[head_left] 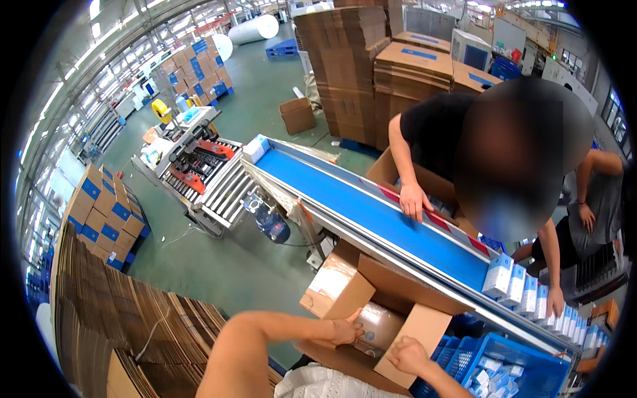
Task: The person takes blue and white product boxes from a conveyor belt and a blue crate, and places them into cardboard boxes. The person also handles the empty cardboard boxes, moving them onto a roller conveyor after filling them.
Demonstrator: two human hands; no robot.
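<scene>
An open cardboard box [381,325] stands in front of me with its flaps folded outward. A clear taped seam and shiny film show on its bottom. My left hand [346,330] reaches over the left flap [338,282], fingers apart at the box's inner side. My right hand [408,355] is curled closed over the right flap [424,325]; whether anything is between its fingers is hidden. Across a blue conveyor belt [371,209], a co-worker's hand [415,201] rests on the rail. The co-worker's other hand [555,302] touches a row of white-and-blue small cartons [527,295].
A blue crate [531,351] of small cartons stands to my right. Flattened cardboard [119,318] is stacked at my left. Beyond the belt are a roller machine [206,169] and tall cardboard stacks [345,73]. One carton [256,149] sits at the belt's far end.
</scene>
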